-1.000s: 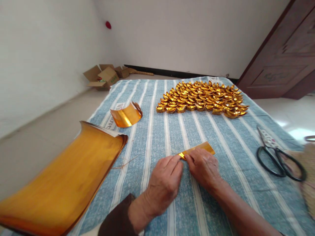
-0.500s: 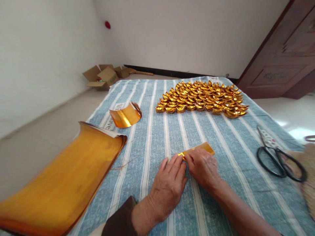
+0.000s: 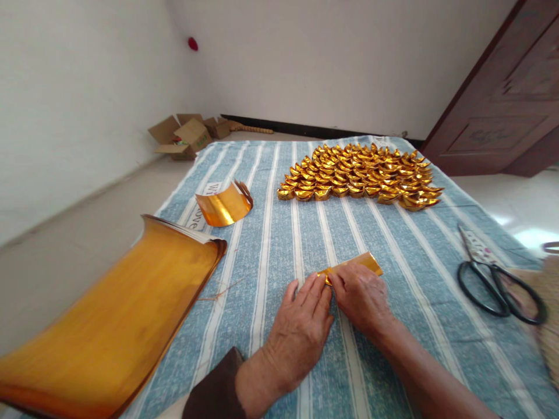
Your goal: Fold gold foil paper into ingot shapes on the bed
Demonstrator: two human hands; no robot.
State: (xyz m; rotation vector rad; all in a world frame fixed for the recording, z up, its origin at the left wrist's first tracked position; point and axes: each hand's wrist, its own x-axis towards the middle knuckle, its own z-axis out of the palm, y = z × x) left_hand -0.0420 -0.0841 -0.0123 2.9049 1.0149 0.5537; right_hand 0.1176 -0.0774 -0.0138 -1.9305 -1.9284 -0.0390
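Note:
A narrow folded strip of gold foil paper lies slantwise on the striped cloth. My left hand rests flat with fingers stretched out, its fingertips pressing the strip's left end. Closed fingers of my right hand pinch the strip beside those fingertips; the hand covers the strip's middle. Its right end sticks out beyond my knuckles. Exactly how the paper is folded under the fingers is hidden. Beyond both hands sit rows of folded gold paper ingots.
A large stack of gold paper sheets lies on the left. Behind it is a curled stack of smaller gold pieces. Black-handled scissors lie at the right on the blue-and-white cloth. Cardboard boxes stand on the floor.
Both hands stay almost in place at the strip's left end. The foil under the fingertips catches the light slightly differently. The whole view has shifted a touch.

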